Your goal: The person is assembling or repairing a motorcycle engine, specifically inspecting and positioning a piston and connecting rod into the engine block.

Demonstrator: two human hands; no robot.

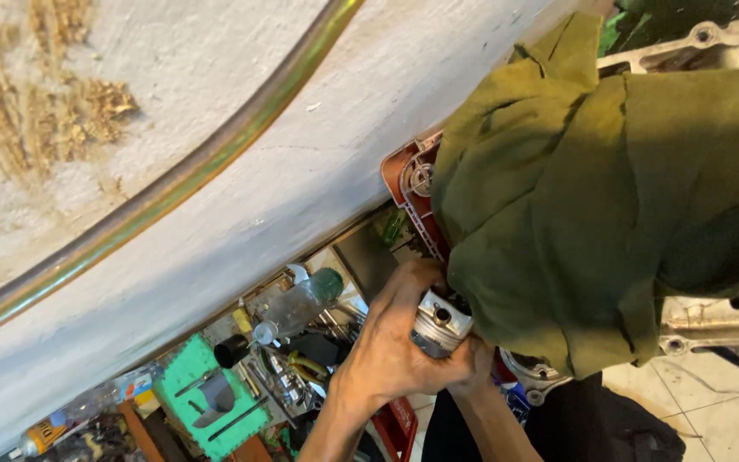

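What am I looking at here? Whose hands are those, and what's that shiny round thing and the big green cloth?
This picture comes from a camera worn on a person's head, so it looks down at that person's own two bare hands. The view is tilted, which makes it look odd.

The left hand and the right hand are wrapped together around a shiny metal cylinder, a round engine-like part with grooves around it. Both hands hold it in a tight grip.

Just above it, a big olive-green cloth is draped over a metal engine casing. A red plastic part pokes out from under the cloth.

Lower down lies a jumble of tools, with a clear plastic bottle and a green tray. The big pale surface is a wall with a pipe running across it.
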